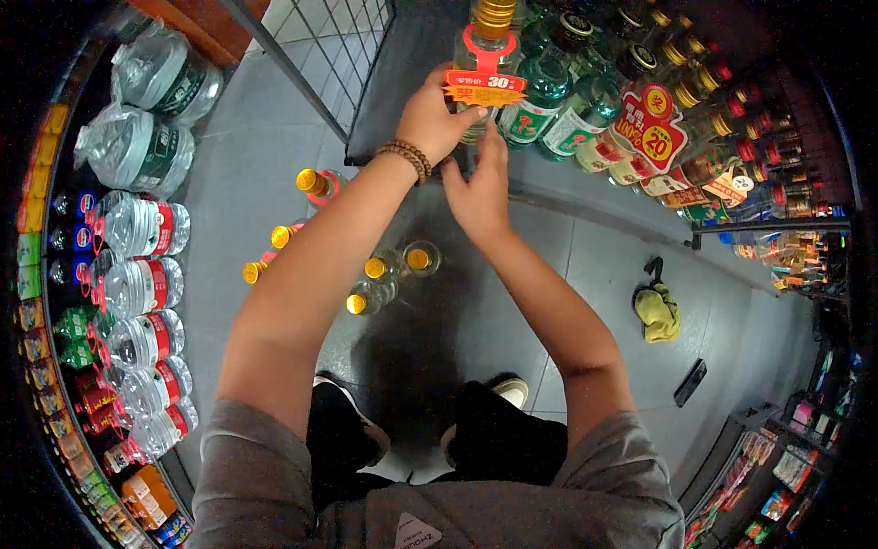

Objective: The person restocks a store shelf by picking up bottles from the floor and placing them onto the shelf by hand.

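A clear glass bottle [487, 57] with a gold cap stands at the front of the dark shelf, a red neck tag and an orange price card [486, 89] hanging on it. Wrapped round its side is my left hand [433, 117], with a beaded bracelet at the wrist; its far fingers are hidden. Just below, my right hand [479, 188] has its fingers stretched up to the bottle's lower part and its thumb apart. Green-tinted bottles [546, 78] with green-and-white labels stand right beside the held one.
Gold-capped clear bottles [422, 259] stand on the grey floor, and more bottles with red tags [317, 186] are by my left forearm. Large water bottles [151, 229] line the left. A yellow-green cloth item [658, 313] and a black phone-like object [690, 382] lie right. A wire rack [315, 55] borders the shelf.
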Motion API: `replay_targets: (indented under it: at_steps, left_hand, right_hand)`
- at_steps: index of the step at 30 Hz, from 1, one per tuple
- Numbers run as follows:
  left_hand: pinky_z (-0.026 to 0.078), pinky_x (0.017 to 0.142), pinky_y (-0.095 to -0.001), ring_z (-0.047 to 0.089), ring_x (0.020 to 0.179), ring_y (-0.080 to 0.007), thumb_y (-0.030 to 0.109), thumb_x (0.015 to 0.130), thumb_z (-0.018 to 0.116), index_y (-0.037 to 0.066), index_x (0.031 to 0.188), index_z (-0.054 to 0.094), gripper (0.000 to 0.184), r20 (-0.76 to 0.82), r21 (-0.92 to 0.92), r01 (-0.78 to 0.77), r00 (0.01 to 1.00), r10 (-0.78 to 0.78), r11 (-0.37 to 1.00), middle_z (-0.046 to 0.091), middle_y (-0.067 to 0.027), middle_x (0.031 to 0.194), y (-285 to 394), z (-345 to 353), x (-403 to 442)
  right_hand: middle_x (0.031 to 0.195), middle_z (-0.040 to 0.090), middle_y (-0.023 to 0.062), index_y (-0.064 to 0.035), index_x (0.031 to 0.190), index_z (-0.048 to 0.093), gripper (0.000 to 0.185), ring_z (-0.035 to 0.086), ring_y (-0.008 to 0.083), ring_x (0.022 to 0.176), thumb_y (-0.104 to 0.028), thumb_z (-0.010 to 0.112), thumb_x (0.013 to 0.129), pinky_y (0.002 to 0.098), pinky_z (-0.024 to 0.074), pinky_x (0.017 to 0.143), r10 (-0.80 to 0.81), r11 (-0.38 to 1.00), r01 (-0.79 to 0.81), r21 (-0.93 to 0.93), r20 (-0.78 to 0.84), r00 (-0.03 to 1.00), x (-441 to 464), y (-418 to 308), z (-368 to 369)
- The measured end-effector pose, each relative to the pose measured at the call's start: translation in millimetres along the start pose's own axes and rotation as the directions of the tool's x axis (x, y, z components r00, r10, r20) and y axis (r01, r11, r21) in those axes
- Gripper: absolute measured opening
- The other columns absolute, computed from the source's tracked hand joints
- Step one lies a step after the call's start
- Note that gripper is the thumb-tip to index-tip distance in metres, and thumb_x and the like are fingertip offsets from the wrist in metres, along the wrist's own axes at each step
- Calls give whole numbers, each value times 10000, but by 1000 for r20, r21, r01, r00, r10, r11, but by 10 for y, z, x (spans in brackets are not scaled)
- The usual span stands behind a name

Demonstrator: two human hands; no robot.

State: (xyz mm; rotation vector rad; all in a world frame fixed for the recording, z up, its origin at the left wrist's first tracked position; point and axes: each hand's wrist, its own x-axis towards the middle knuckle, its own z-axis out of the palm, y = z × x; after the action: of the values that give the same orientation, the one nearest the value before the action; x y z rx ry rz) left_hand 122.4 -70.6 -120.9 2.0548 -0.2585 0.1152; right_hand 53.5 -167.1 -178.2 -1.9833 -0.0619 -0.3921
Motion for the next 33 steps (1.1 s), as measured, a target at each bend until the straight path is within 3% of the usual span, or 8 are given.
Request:
replay_targets:
  at_steps: [3, 8, 14, 33]
  left_hand:
    - [476, 907, -334, 609, 1061, -259, 139, 740, 741, 1, 1291, 419, 653, 12, -69, 28, 1000, -27, 997, 622, -163, 1137, -30, 32, 33]
    - [479, 904, -341, 616, 1048, -261, 126, 739, 737, 6, 1283, 430, 636, -9, -121, -43, 999, 43, 992, 627, -167, 1122, -172, 105, 103]
    - [478, 906, -340, 617, 1046, -263, 129, 735, 742, 6, 1278, 434, 636, -30, -36, -44, 999, 43, 998, 628, -164, 1121, -52, 80, 86]
    - [468, 924, -340, 593, 1084, -267, 159, 737, 743, 6, 1302, 415, 671, 2, -53, -22, 1000, 23, 998, 601, -173, 1168, -57, 39, 95]
  right_hand:
    - [1323, 327, 319, 104, 1376, 202, 790, 383, 448, 1225, -111, 624, 745, 430, 354, 1028, -46, 997, 46, -65, -8, 999, 20, -6, -19]
    - [1327, 322, 322, 102, 1380, 197, 795, 369, 448, 1236, -107, 624, 743, 432, 341, 1037, -17, 1000, 17, -20, 3, 1000, 41, 9, -29]
    - [1332, 319, 326, 103, 1380, 197, 793, 352, 452, 1249, -97, 621, 741, 430, 328, 1047, -24, 999, 24, -25, -11, 1000, 50, 43, -21]
    - [1339, 315, 322, 83, 1386, 210, 792, 338, 458, 1254, -83, 616, 725, 430, 305, 1064, 7, 1000, -7, 24, -6, 1000, 69, 9, -38]
